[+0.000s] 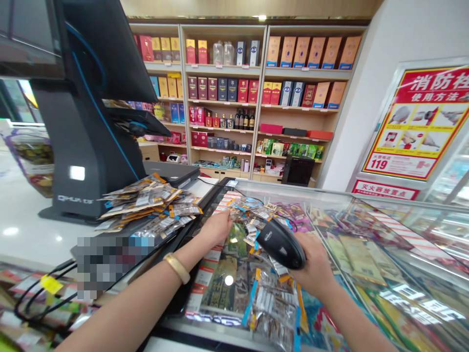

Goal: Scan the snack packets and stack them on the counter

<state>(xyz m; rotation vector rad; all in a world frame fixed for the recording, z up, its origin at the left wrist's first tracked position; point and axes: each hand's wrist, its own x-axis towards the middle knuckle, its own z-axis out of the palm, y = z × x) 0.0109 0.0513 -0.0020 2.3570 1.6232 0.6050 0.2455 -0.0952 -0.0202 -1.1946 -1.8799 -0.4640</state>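
Note:
My right hand [313,261] is wrapped round a black handheld barcode scanner [282,244], its head pointing up and left above the glass counter. My left hand [219,226], with a gold bangle on its wrist, is closed at the left edge of a heap of small clear snack packets [252,210] and seems to pinch one; its fingertips are partly hidden. More snack packets with orange and blue edges [274,308] lie on the glass nearer me, below the scanner. A large pile of similar packets [146,198] rests to the left, by the till.
A dark till with a screen [88,122] stands on the white counter at left. Beneath the glass counter top [366,215] lie bagged goods. Black cables [44,303] hang at lower left. Shelves of boxed bottles [223,90] line the back wall; a red sign [421,122] hangs at right.

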